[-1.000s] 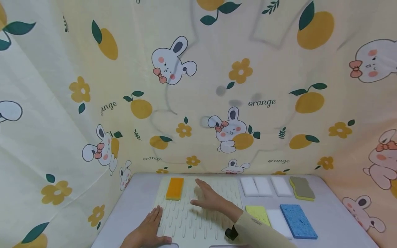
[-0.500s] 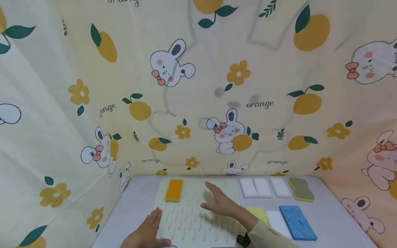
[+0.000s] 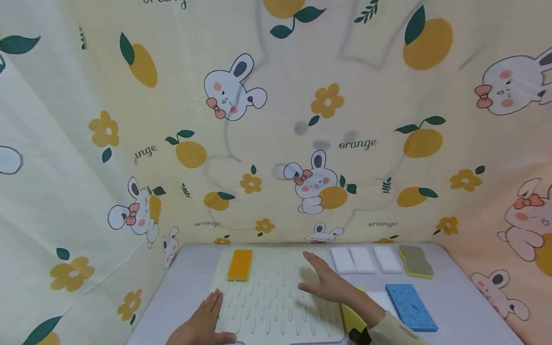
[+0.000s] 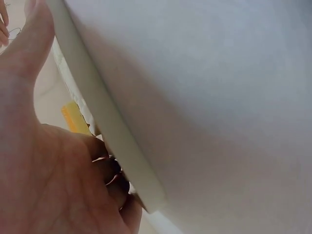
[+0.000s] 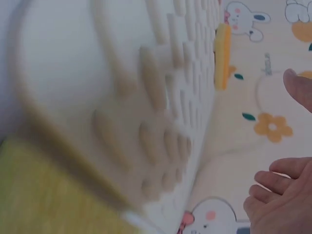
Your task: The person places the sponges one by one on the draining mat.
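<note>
A cream board with rows of raised ridges lies on the table. On its upper left part sits an orange sponge with a yellow underside. My left hand rests along the board's left edge, fingers extended and thumb spread towards the near edge. In the left wrist view, the palm lies beside the board's rim. Over the right part of the board hovers my right hand, its fingers extended, thumb apart and nothing held. A yellow sponge beside the board is partly hidden under the right forearm.
Several white sponges line the back right of the table, with a grey-and-yellow scrub sponge at their end. Nearer lie a blue sponge and a partly covered white one. A patterned cloth hangs around the table.
My right hand has moved to the right across the board, its forearm now covering more of the yellow sponge. The left hand and the orange sponge have stayed in place.
</note>
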{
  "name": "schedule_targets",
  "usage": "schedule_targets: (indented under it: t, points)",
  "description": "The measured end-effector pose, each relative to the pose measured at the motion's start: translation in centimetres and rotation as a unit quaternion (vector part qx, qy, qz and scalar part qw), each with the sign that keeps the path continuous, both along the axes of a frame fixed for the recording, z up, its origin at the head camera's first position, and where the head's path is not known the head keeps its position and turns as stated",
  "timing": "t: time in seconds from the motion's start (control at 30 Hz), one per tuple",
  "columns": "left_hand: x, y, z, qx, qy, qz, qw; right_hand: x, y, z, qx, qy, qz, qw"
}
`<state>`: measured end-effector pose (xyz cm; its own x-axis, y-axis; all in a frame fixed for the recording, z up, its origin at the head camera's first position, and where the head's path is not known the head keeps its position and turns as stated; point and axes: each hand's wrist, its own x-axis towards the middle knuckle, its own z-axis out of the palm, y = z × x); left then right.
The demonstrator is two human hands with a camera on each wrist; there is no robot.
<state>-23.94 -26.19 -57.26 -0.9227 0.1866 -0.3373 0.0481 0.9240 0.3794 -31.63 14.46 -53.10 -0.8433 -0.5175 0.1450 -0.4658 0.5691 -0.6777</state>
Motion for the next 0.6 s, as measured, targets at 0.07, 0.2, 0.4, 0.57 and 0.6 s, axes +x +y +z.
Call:
schedule_targets:
  t: [0.07, 0.2, 0.4, 0.57, 0.6]
  points:
    - [0.0, -0.1, 0.0, 0.004, 0.002, 0.001, 1.0, 0.1, 0.8, 0.2, 0.003, 0.0, -0.004, 1.0]
    - [-0.2, -0.3, -0.4, 0.005, 0.005, 0.001, 1.0, 0.4, 2.5, 0.4, 0.013, -0.003, -0.022, 1.0]
    - [-0.2, -0.4, -1.0, 0.002, 0.01, -0.002, 0.9999, 1.1, 5.7, 0.5, 0.033, -0.012, -0.048, 0.998]
    - [0.1, -0.4, -0.8, -0.003, 0.015, -0.002, 0.9999, 2.1, 8.2, 0.4, 0.056, 0.004, -0.075, 0.996]
    - [0.1, -0.4, -0.7, -0.002, 0.015, -0.001, 0.9999, 2.3, 8.7, 0.4, 0.058, 0.008, -0.079, 0.995]
